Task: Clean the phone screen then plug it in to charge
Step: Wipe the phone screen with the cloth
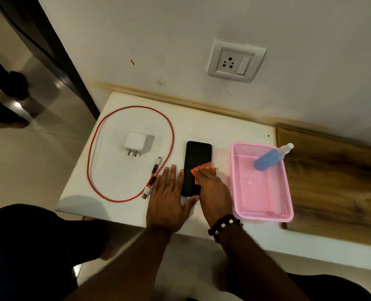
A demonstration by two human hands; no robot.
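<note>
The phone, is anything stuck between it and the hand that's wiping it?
Yes, the orange cloth. The right hand presses it onto the phone screen. The left hand lies flat beside the phone, its thumb at the bottom edge.

Phone's (196, 161) lower right screen under right hand (210, 187) and orange cloth (203, 167).

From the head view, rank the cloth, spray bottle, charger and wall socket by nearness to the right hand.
1. Cloth: under the right hand, on the phone.
2. Spray bottle: right, leaning in the pink basket.
3. Charger: left, inside the cable loop.
4. Wall socket: farthest, up on the wall.
</note>
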